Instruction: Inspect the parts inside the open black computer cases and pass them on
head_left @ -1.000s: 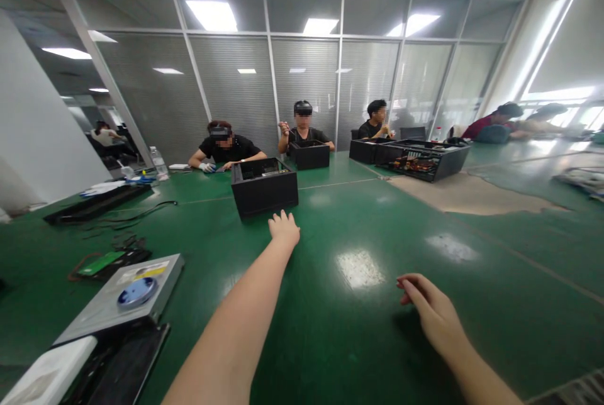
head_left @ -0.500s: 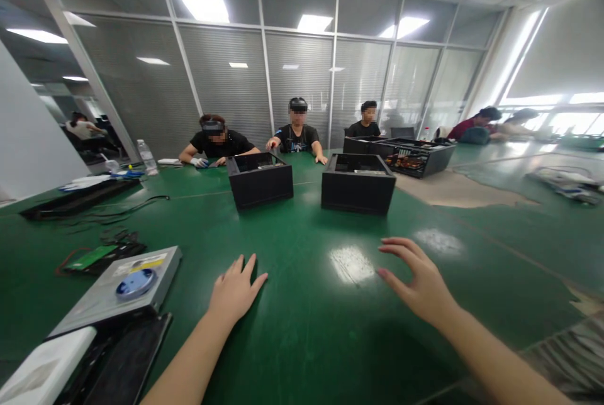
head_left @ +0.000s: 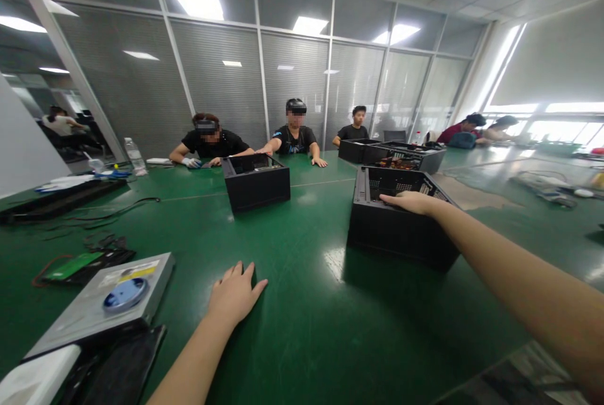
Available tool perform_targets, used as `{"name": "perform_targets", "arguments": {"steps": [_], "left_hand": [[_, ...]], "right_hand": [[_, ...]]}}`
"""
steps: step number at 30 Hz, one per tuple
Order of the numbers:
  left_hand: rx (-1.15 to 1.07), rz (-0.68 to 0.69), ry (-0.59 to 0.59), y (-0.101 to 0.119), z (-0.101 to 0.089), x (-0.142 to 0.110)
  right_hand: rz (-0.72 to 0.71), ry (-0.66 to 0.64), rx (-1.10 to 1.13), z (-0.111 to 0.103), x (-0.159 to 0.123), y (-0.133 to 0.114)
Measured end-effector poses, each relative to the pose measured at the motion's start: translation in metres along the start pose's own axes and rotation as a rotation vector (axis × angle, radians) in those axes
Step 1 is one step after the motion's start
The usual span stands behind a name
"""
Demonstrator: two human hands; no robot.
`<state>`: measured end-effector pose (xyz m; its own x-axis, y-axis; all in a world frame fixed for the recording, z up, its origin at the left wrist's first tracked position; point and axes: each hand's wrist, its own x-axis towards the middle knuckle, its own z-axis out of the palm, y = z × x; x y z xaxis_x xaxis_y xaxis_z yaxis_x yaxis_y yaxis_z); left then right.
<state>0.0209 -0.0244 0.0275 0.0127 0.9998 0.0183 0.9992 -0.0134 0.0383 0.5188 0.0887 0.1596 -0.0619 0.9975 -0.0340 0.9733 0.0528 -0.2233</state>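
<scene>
Head view: left hand [head_left: 233, 295] rests with fingers apart on the green counter [head_left: 302, 336], while right hand [head_left: 415, 202] lies over the right black case's [head_left: 396, 232] near rim, grip impossible to tell.

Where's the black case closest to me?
In the head view, the black case is right of centre, your right hand at its open top, another case to its left.

The right hand [head_left: 409, 202] is laid over the near rim of a black computer case [head_left: 396, 232]; its grip cannot be made out. The left hand [head_left: 233, 295] is spread on the green table [head_left: 302, 336]. To its left, a silver drive [head_left: 87, 307] is topped by a round blue object [head_left: 125, 294].
</scene>
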Motion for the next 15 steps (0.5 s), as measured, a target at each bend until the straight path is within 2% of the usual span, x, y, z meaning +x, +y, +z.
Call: {"name": "perform_targets", "arguments": {"steps": [3,6,10,13,15], "left_hand": [[-0.002,0.011,-0.001,-0.001,0.001,0.004],[-0.043,0.017,-0.001,-0.005,0.005,0.007],[-0.187,0.013,0.033,-0.013,0.011,0.009],[-0.316,0.014,0.088,-0.018,0.008,0.008],[-0.391,0.017,0.128,-0.018,0.002,0.005]], "right_hand": [[0.019,-0.04,0.029,0.002,-0.03,-0.024],[-0.133,-0.099,-0.004,0.007,-0.077,-0.067],[-0.265,-0.111,-0.069,0.015,-0.155,-0.127],[-0.374,-0.146,-0.064,0.012,-0.205,-0.157],[-0.447,-0.224,-0.029,0.004,-0.219,-0.168]]}}
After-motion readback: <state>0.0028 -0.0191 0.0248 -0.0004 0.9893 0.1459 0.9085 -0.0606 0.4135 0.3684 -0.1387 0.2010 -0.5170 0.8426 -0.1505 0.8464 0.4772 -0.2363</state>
